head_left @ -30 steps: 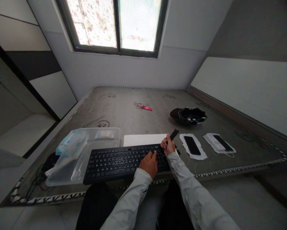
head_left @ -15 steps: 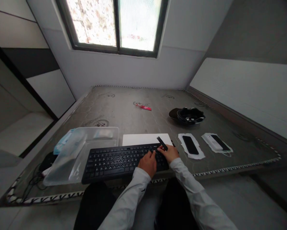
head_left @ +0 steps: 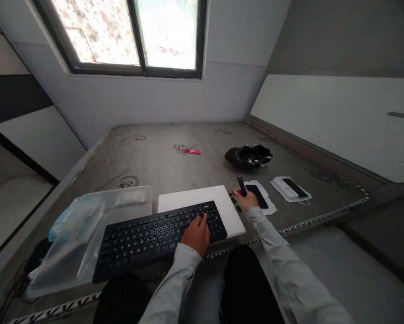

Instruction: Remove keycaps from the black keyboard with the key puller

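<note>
The person's right hand [head_left: 245, 200] has moved off the end of the keyboard and now sits past it, pinching a slim black bar [head_left: 242, 186] between thumb and fingers, with the bar standing nearly upright above the hand. Just under and ahead of that hand lies a black phone [head_left: 256, 196] on a white paper cutout [head_left: 268, 208], its near edge partly hidden by the fingers. A few small dark pieces [head_left: 235, 200] sit just to the left of the right hand, by the corner of a white board [head_left: 229, 218]. The left hand [head_left: 197, 234] is not gripping anything: its fingers are loosely curled, with the fingertips resting on the right part of a black keyboard [head_left: 154, 240], which lies across the near side of the board. Further right of the right hand, a second paper cutout [head_left: 288, 189] carries a white power bank and another dark phone. Ahead of the hands are a dark cap [head_left: 251, 156] and a red wrapper [head_left: 188, 150] on a bare mattress [head_left: 137, 164]. Left of the left hand is a clear plastic bag [head_left: 87, 243] with something blue inside.
</note>
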Demonstrator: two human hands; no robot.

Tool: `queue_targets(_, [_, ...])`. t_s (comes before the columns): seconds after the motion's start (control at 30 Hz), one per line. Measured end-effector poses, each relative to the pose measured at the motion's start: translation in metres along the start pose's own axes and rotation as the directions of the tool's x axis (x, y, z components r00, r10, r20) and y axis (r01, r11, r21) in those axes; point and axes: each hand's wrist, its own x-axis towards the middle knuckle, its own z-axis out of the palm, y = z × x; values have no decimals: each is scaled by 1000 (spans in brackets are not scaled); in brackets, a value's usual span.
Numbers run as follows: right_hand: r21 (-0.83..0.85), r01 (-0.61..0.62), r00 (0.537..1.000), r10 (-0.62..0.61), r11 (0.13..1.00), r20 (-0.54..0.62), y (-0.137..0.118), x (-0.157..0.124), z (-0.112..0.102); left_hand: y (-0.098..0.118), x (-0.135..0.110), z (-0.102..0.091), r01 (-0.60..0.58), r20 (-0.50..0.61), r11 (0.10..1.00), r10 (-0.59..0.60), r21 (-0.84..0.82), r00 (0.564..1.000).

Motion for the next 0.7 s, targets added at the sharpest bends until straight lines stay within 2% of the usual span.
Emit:
queue_targets(0.1, [-92,-57,998,58,994,3,24,29,-1,0,1,2,6,2,1000,-7,15,1000])
queue_targets(0.23, [-195,-111,993,116,974,16,47,51,16,-1,2,6,3,-12,999,-2,49,1000])
queue_targets(0.47, [-426,-145,970,214,893,119,66,68,57,-7,2,16,-47,-107,993,59,111,993])
queue_targets(0.7, [-481,-127,965,220,867,141,75,74,73,-9,2,18,-76,-145,985,99,158,984])
